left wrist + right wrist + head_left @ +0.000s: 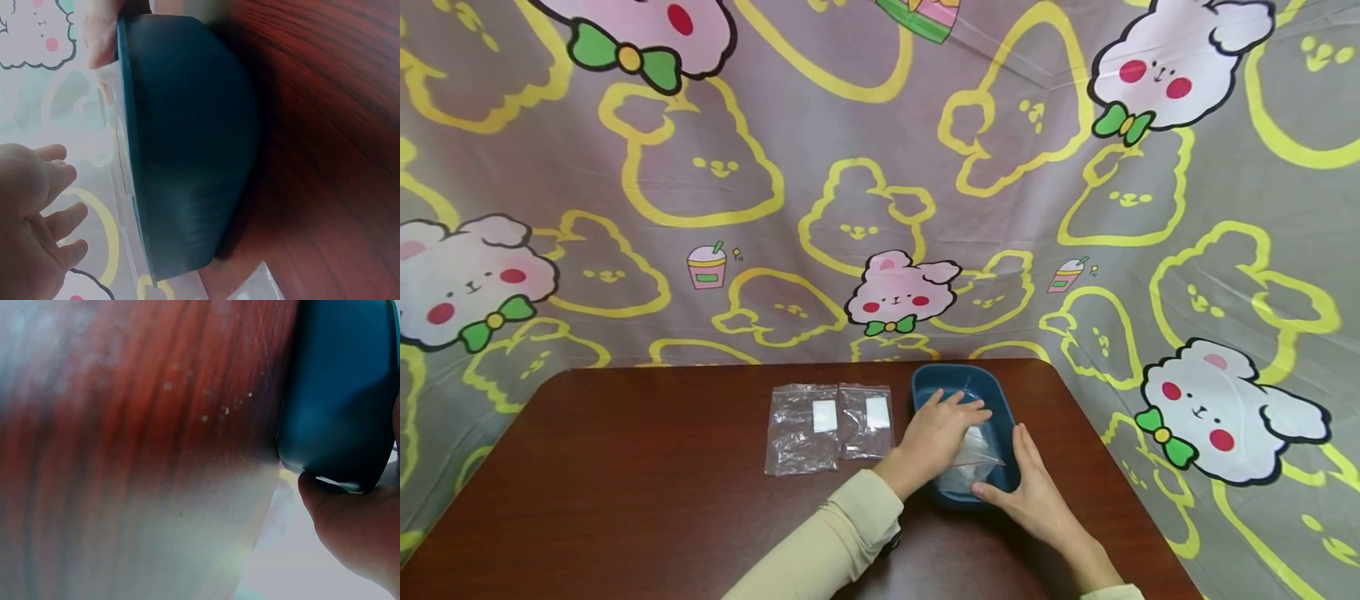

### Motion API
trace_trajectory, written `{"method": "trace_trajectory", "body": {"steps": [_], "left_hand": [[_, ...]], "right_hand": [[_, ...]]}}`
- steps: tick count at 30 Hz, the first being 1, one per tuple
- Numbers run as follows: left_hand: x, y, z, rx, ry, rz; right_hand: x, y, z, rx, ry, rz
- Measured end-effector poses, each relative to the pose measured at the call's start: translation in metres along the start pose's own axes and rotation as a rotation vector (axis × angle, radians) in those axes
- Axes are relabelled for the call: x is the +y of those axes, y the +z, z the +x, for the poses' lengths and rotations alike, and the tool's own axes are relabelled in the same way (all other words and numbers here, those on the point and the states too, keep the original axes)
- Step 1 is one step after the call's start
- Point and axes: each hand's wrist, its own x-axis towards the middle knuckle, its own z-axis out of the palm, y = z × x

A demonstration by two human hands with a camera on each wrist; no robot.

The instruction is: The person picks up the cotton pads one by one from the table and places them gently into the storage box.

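Note:
A blue plastic box [1002, 425] stands at the right of the table. Inside it lies a clear zip bag [958, 477] with a red seal line, partly hidden by my hands. My left hand [927, 440] is over the box, its fingers loosely extended; in the left wrist view this hand [31, 219] is apart from the box wall [187, 137]. My right hand [1037, 498] grips the right side of the box, thumb over the near rim and fingers along the outer wall. The right wrist view has a digit [319, 494] of that hand against the box edge [344, 394].
Two flat clear zip bags, a larger one [792, 433] and a smaller one [863, 427], lie side by side left of the box, each with a white rectangle. The brown wooden table [625, 483] meets a patterned cloth [790, 275] behind and at the right.

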Motion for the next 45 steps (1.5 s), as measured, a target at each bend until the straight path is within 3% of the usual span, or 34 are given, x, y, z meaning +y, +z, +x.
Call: {"method": "trace_trajectory", "body": {"steps": [8,16,26,38,45], "left_hand": [[-0.009,0.000,-0.004,-0.011,-0.024,0.022],[-0.036,0.000,-0.022,0.065,-0.019,-0.003],[-0.081,0.000,-0.053,0.161,-0.128,-0.092],[-0.128,0.006,-0.093,0.185,-0.262,-0.172],[-0.153,0.006,-0.114,0.237,-0.315,-0.123]], "right_hand": [[0.000,-0.002,0.001,0.006,-0.001,0.005],[0.000,-0.002,0.000,0.018,-0.008,-0.008],[-0.001,-0.001,0.001,-0.002,0.029,-0.019],[-0.003,-0.001,-0.001,-0.006,0.042,-0.020],[-0.003,0.000,0.000,-0.001,0.028,-0.016]]}}
